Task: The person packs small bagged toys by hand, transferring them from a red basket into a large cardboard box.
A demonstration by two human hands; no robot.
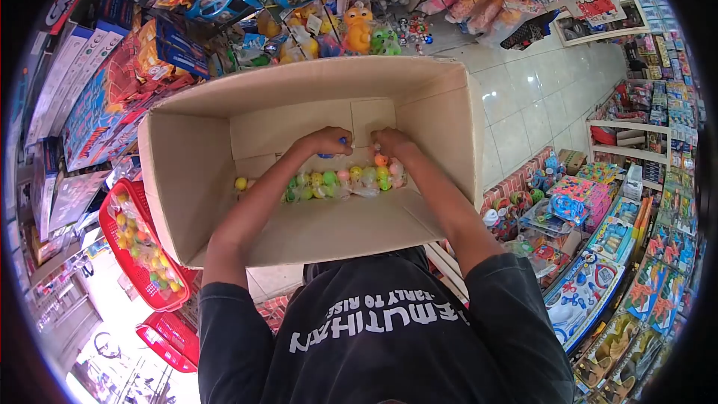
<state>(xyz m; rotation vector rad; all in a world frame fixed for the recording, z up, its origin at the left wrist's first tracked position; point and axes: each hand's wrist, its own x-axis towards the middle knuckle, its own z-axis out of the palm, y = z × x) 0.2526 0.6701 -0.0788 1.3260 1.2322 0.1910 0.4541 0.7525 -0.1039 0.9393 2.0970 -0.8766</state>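
Note:
A large open cardboard box (pixel 299 236) is in front of my body, and both forearms reach down into it. Fingers curled, my left hand (pixel 327 142) closes on a small blue item (pixel 343 141), too covered to name fully. To its right, my right hand (pixel 390 141) is closed, with the fingertips just above an orange ball (pixel 381 159); what they pinch is mostly hidden. Several small colourful balls in clear plastic packs (pixel 344 182) lie in a row across the box bottom. A single yellow ball (pixel 241 183) sits at the row's left end.
Left of the box stands a red plastic basket (pixel 114 228) holding more bagged balls, with another red basket (pixel 168 344) below it. Hanging toys (pixel 357 28) and toy boxes crowd the far side. Packaged toys (pixel 583 284) line the right, beside a tiled floor (pixel 523 97).

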